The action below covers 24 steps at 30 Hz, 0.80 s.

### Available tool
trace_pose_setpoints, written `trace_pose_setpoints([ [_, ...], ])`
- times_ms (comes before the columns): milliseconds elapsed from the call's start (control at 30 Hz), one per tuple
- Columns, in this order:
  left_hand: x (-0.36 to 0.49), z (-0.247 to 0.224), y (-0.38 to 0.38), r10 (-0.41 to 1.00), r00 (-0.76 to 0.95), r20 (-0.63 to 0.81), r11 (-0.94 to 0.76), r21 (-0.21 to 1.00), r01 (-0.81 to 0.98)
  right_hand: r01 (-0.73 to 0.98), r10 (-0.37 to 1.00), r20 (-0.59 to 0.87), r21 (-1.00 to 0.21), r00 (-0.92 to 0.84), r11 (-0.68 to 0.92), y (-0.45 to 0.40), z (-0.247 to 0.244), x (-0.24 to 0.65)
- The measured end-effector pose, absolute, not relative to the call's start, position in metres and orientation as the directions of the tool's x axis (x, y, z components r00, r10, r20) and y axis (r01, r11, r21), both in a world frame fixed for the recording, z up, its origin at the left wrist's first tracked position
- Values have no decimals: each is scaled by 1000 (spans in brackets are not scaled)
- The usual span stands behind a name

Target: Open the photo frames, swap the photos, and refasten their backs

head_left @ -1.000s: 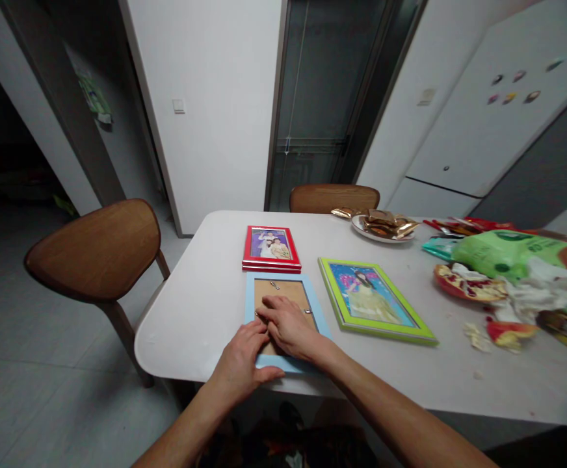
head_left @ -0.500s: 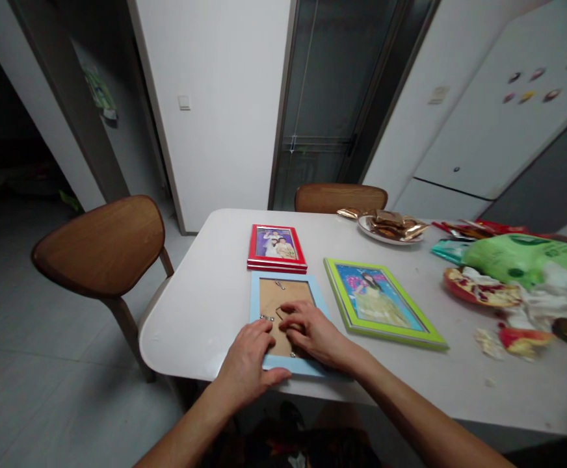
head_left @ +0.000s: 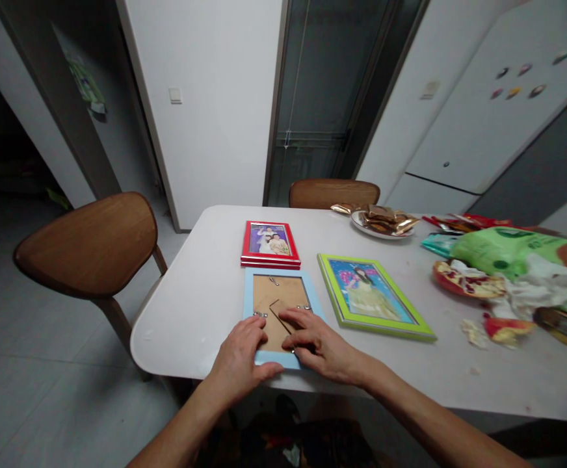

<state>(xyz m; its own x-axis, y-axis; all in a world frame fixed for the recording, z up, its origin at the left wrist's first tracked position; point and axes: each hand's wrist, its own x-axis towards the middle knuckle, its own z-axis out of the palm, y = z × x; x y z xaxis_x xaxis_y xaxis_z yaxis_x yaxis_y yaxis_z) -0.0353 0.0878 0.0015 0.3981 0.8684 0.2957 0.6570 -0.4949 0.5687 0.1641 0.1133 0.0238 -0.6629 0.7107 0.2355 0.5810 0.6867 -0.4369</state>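
Note:
A light blue photo frame [head_left: 283, 361] lies face down at the table's near edge, its brown backing board [head_left: 278, 289] upward. Small metal clips [head_left: 261, 314] sit along the board's sides, and a dark slanting line marks its stand flap. My left hand [head_left: 239, 351] grips the frame's lower left side, fingers closed together on the edge and thumb along the bottom rail. Bent fingers of my right hand [head_left: 320, 344] press on the lower right of the backing, close to the bottom clip; their tips are partly hidden.
Red photo frames [head_left: 270, 244] are stacked just beyond the blue one. To the right lies a green photo frame [head_left: 376, 296], picture up. Farther right are a plate of wrapped snacks [head_left: 383, 222], opened pomegranate [head_left: 469, 279] and a green package [head_left: 502, 250]. A wooden chair [head_left: 88, 247] stands left.
My right hand has slid a little toward the lower part of the backing, uncovering the right side clip and more of the stand line. My left hand keeps its place on the frame.

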Motion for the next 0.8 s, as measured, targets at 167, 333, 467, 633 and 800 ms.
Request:
trace_pose_setpoints([
  [167, -35, 2, 88, 875, 389, 290, -483, 591, 647, 680, 832, 314, -481, -456, 554, 138, 21, 153],
  [333, -36, 4, 87, 878, 384, 286, -477, 583, 657, 852, 909, 274, -341, -315, 398, 186, 18, 131],
  [467, -35, 4, 87, 884, 378, 274, -465, 591, 659, 934, 960, 182, -251, -211, 253, 213, 14, 118],
  [633, -35, 1, 88, 878, 383, 286, -477, 587, 654, 950, 970, 216, -263, -111, 167, 225, 4, 114],
  [800, -35, 1, 87, 878, 378, 293, -478, 569, 669, 941, 969, 242, -316, -46, 123, 230, -1, 113],
])
